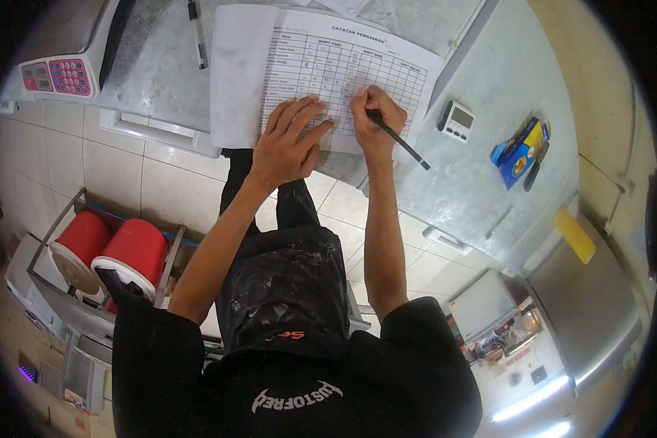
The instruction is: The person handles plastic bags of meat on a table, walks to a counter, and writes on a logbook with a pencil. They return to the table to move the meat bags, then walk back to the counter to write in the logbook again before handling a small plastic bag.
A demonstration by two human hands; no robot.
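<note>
A printed sheet [328, 80] headed "CATATAN PEMASAKAN" lies on the grey counter, its table partly filled with handwriting. My left hand [290, 142] rests flat on its lower part, fingers extended. In my right hand [378, 123] is a slim black pen [401, 142], pinched between thumb and fingers over the table's right-hand columns. The pen's writing tip is hidden by the hand. A blank white page [241, 73] is folded out along the sheet's left side.
To the right are a white digital timer [456, 120] and a blue-and-yellow packet [522, 155]. Another pen [197, 36] lies at the upper left, near a scale with pink keys [69, 77]. Red buckets [133, 248] stand in a metal frame at the lower left.
</note>
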